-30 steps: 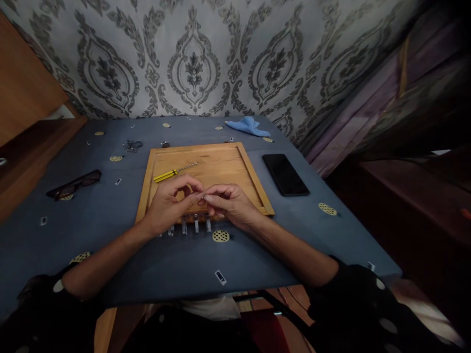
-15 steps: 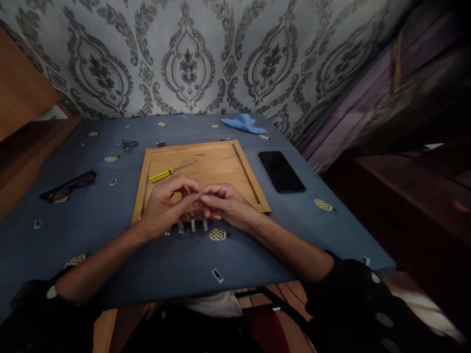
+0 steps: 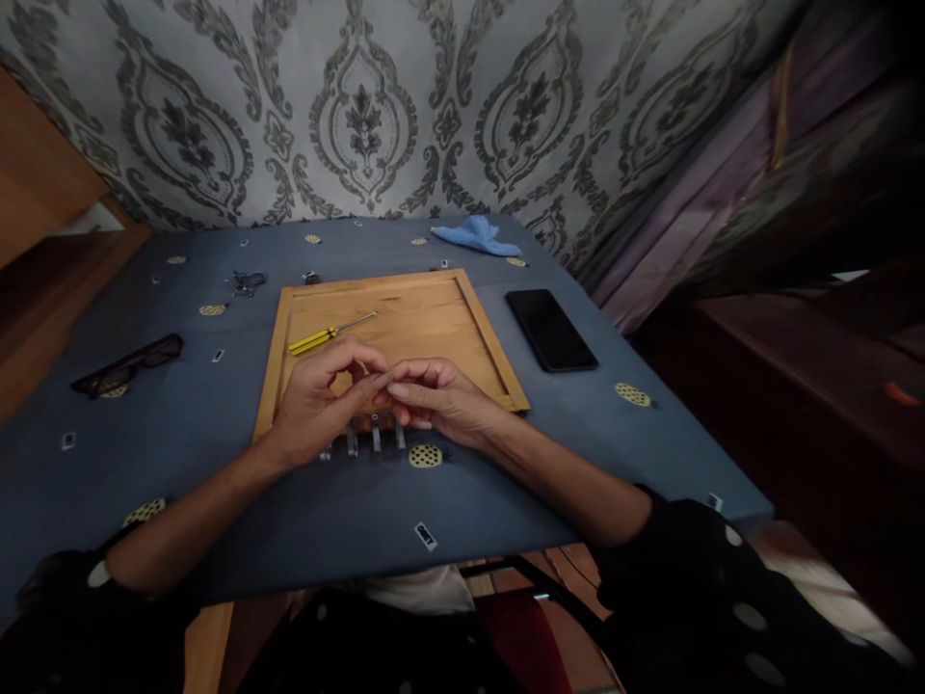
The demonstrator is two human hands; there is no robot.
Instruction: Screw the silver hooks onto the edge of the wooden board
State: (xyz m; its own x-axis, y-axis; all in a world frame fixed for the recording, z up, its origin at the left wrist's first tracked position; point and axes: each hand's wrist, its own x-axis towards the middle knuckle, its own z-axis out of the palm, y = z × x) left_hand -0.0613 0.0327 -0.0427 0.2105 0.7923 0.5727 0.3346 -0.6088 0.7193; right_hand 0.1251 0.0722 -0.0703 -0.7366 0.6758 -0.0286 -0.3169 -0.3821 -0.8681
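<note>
My left hand (image 3: 325,390) and my right hand (image 3: 437,395) meet above the near part of a wooden tray (image 3: 415,333) with a raised rim. Thumb and fingertips of each hand are pinched together, the tips touching or nearly so. Whatever they pinch is too small or too hidden to name. Beneath the hands, at the tray's near edge, several small clear and metallic pieces (image 3: 376,439) stand in a row, partly covered by my fingers. On the tray behind my left hand lies a screwdriver (image 3: 332,333) with a yellow and black handle.
Right of the tray lies a black phone (image 3: 551,330). A blue cloth (image 3: 477,235) is at the back of the blue-covered table (image 3: 506,501). To the left are dark-framed glasses (image 3: 128,366) and a small tangle of metal bits (image 3: 247,282). A patterned curtain (image 3: 368,116) hangs behind.
My view has shifted slightly, so everything sits a little higher and further left. Both hands keep the same pinched pose over the tray.
</note>
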